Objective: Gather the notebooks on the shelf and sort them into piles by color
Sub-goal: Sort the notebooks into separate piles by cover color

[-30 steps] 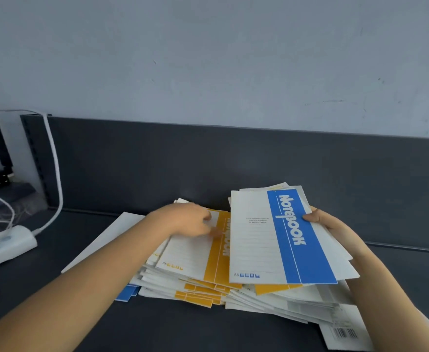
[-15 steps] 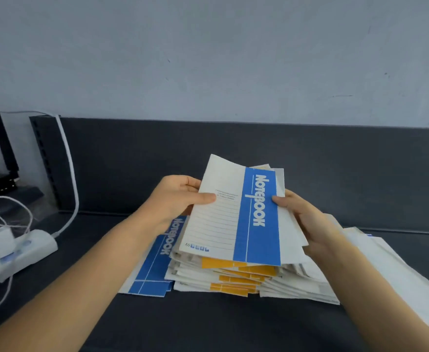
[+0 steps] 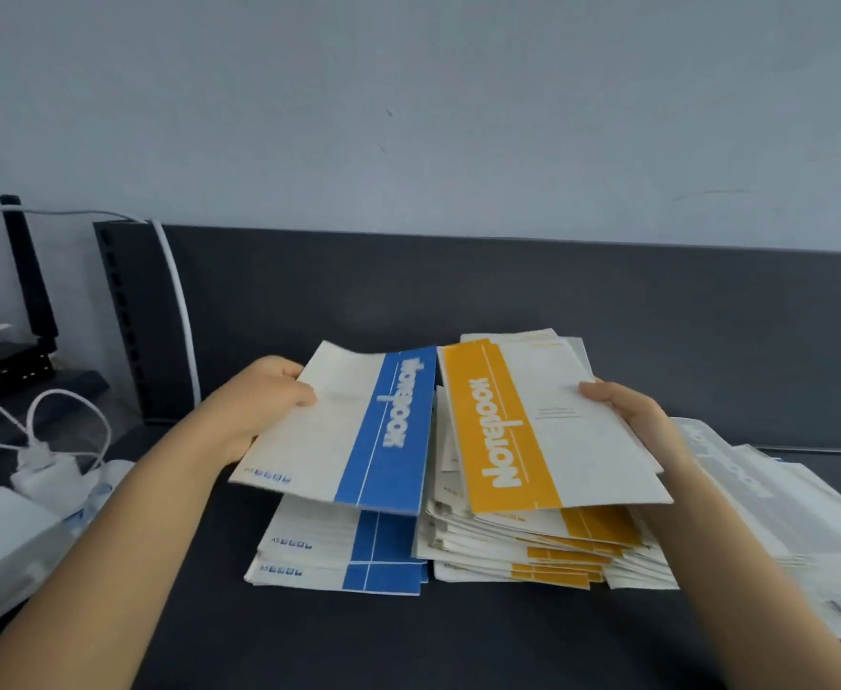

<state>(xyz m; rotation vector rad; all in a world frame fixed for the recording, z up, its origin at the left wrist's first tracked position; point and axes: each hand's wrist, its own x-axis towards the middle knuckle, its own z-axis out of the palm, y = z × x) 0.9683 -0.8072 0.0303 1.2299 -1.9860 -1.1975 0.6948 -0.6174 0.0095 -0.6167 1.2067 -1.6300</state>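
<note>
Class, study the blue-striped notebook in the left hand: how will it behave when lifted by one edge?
Probably floppy: the blue notebook looks thin and bows slightly. Likely light: the left hand holds it by one edge alone. Its smooth cover may slide off the blue pile below.
</note>
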